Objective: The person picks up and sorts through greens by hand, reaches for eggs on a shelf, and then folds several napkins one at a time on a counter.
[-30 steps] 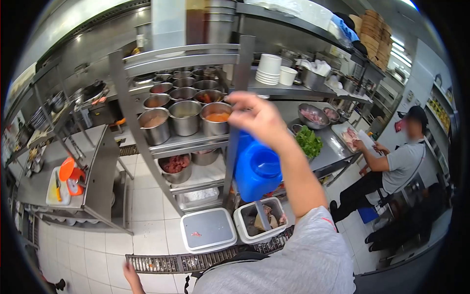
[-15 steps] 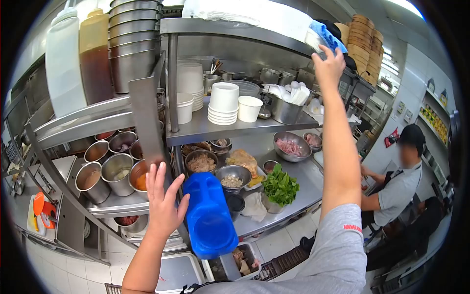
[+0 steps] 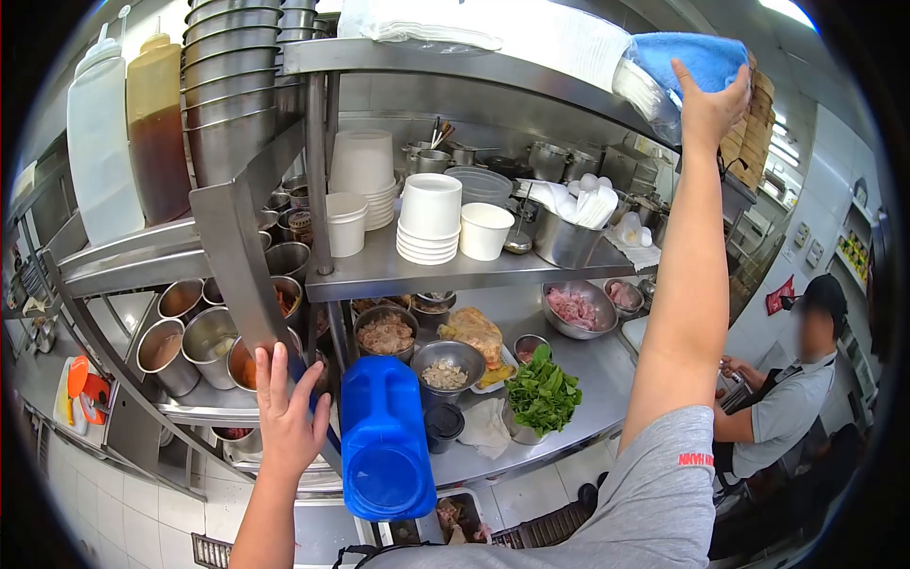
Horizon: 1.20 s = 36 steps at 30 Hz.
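Observation:
High at the upper right, my right hand (image 3: pixel 713 106) grips a folded blue cloth (image 3: pixel 684 59) at the end of the top steel shelf (image 3: pixel 512 74). Beside the cloth lies a clear plastic bag with white contents (image 3: pixel 646 93). My left hand (image 3: pixel 289 417) is open, fingers spread, in front of the shelf's lower frame, and holds nothing. Just right of it is a large blue plastic jug (image 3: pixel 384 441); what supports the jug cannot be made out.
White paper tubs (image 3: pixel 431 213) stand on the middle shelf. Below are a bowl of raw meat (image 3: pixel 578 308), leafy greens (image 3: pixel 543 394) and steel pots (image 3: pixel 207 346). Squeeze bottles (image 3: pixel 104 142) stand at upper left. A co-worker (image 3: pixel 791 398) is at the right.
My right hand has moved right and now has hold of the blue cloth, which shows more fully. The view has shifted somewhat. The co-worker's hands are now closer together around something.

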{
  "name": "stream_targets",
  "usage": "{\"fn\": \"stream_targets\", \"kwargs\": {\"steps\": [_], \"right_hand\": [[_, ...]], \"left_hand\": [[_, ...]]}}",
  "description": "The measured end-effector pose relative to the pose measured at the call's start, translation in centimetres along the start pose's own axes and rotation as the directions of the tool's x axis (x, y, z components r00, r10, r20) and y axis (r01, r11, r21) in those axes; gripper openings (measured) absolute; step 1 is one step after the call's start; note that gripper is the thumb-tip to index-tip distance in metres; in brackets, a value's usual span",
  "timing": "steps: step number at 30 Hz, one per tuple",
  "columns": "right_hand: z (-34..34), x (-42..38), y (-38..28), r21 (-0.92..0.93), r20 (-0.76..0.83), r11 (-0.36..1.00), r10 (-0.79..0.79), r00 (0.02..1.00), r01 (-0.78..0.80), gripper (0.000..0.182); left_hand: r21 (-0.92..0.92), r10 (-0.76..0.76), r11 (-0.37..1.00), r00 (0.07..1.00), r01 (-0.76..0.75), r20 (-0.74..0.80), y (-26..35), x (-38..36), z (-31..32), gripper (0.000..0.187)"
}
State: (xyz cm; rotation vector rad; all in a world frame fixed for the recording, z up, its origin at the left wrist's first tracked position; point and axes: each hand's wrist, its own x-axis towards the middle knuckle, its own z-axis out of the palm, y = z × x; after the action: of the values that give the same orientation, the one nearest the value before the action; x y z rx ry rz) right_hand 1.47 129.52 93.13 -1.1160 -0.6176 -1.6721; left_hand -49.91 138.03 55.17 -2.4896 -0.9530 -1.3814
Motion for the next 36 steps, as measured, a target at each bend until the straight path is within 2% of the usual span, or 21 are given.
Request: {"fn": "stream_targets", "kwargs": {"steps": [1, 2, 4, 6, 7, 9, 10, 11, 12, 13, 15, 18, 24, 26, 28, 29, 30, 31, 32, 34, 36], "right_hand": [[0.4, -1.1, 0.6, 0.05, -0.047, 0.996, 0.08, 0.996, -0.078, 0.079], [1.0, -2.4, 1.0, 0.055, -0.046, 0.995, 0.084, 0.995, -0.081, 0.079], [2.5, -4.7, 2.4, 0.183, 0.242, 0.947, 0.217, 0.946, -0.264, 0.078], [1.9, -5.2, 2.8, 0.056, 0.471, 0.932, 0.293, 0.832, -0.359, 0.07], [2.4, -5.7, 3.8, -0.05, 0.349, 0.965, 0.26, 0.901, -0.259, 0.058], [-0.6, -5.4, 1.8, 0.059, 0.401, 0.919, 0.337, 0.852, -0.391, 0.052], [1.4, -6.0, 7.0, -0.143, 0.587, 0.984, -0.002, 0.81, 0.106, 0.052], [0.5, -5.5, 4.3, -0.138, 0.476, 0.836, 0.526, 0.705, -0.531, 0.053], [4.4, -6.6, 10.9, 0.125, 0.673, 0.691, 0.467, 0.573, -0.712, 0.058], [5.3, -6.2, 12.9, 0.066, 0.718, 0.725, 0.442, 0.537, -0.686, 0.058], [4.7, -4.8, 11.6, -0.116, 0.744, 0.785, 0.475, 0.47, -0.609, 0.06], [4.3, -3.8, 11.2, -0.213, 0.778, 0.804, 0.483, 0.401, -0.555, 0.062], [7.6, -2.7, 12.2, -0.159, 0.862, 0.839, 0.375, 0.341, -0.52, 0.068], [9.5, -1.6, 15.2, -0.046, 0.895, 0.827, 0.284, 0.345, -0.561, 0.07], [12.9, -2.3, 18.6, 0.103, 0.903, 0.807, 0.17, 0.395, -0.582, 0.073], [7.3, -2.1, 13.5, 0.126, 0.916, 0.657, 0.211, 0.342, -0.743, 0.068], [5.3, -0.9, 12.2, 0.049, 0.969, 0.674, 0.148, 0.199, -0.737, 0.06], [3.5, 0.4, 10.8, -0.009, 0.959, 0.768, 0.187, 0.212, -0.64, 0.057], [3.0, 1.8, 10.9, -0.01, 0.937, 0.809, 0.213, 0.278, -0.587, 0.046], [5.4, 3.6, 14.4, 0.209, 0.916, 0.55, 0.18, 0.358, -0.809, 0.049], [3.9, 4.2, 13.4, 0.439, 0.872, 0.194, 0.144, 0.468, -0.877, 0.067]], "left_hand": [[0.004, -0.004, 1.0, 1.0, 0.004, 0.002, 0.4, 0.0, -0.2, 0.045], [0.036, -0.013, 0.999, 1.0, 0.013, -0.005, 1.0, 0.2, -0.4, 0.044], [0.075, -0.027, 0.997, 1.0, 0.028, -0.015, 2.1, 0.1, -0.3, 0.044], [-0.031, -0.051, 0.998, 0.997, 0.05, -0.059, 2.8, -0.4, -0.3, 0.041], [-0.029, -0.027, 0.999, 0.998, 0.026, -0.057, 3.3, -0.7, -0.6, 0.044], [-0.108, 0.017, 0.994, 0.996, -0.027, -0.09, 3.6, -1.3, -1.1, 0.04], [-0.166, 0.021, 0.985, 0.996, -0.036, -0.088, 4.0, -1.5, -1.6, 0.039], [-0.187, 0.028, 0.982, 0.997, -0.041, -0.072, 4.3, -1.9, -1.9, 0.039], [-0.232, 0.038, 0.971, 0.995, -0.059, -0.095, 4.7, -2.1, -2.3, 0.038], [-0.251, 0.051, 0.965, 0.995, -0.071, -0.086, 5.0, -2.0, -3.0, 0.038], [-0.298, 0.119, 0.944, 0.989, -0.14, -0.087, 5.3, -1.9, -4.4, 0.037], [-0.337, 0.158, 0.924, 0.982, -0.182, -0.099, 5.5, -1.9, -5.7, 0.033], [-0.279, 0.167, 0.942, 0.981, -0.188, -0.097, 8.6, -2.7, -7.0, 0.035], [-0.248, 0.207, 0.942, 0.973, -0.227, -0.104, 9.6, -1.3, -7.2, 0.035], [-0.162, 0.268, 0.945, 0.957, -0.283, -0.11, 11.2, 2.2, -6.6, 0.031], [-0.113, 0.302, 0.942, 0.946, -0.315, -0.113, 12.1, 4.4, -5.6, 0.032], [-0.045, 0.335, 0.939, 0.934, -0.342, -0.122, 13.4, 6.9, -4.5, 0.034], [-0.041, 0.348, 0.933, 0.927, -0.357, -0.136, 15.2, 9.5, -3.3, 0.037], [-0.023, 0.347, 0.935, 0.926, -0.354, -0.151, 17.4, 12.1, -1.8, 0.04], [0.026, 0.367, 0.93, 0.918, -0.367, -0.15, 21.9, 17.2, 0.9, 0.044], [0.018, 0.418, 0.906, 0.889, -0.422, -0.187, 25.3, 22.4, 4.1, 0.051]]}}
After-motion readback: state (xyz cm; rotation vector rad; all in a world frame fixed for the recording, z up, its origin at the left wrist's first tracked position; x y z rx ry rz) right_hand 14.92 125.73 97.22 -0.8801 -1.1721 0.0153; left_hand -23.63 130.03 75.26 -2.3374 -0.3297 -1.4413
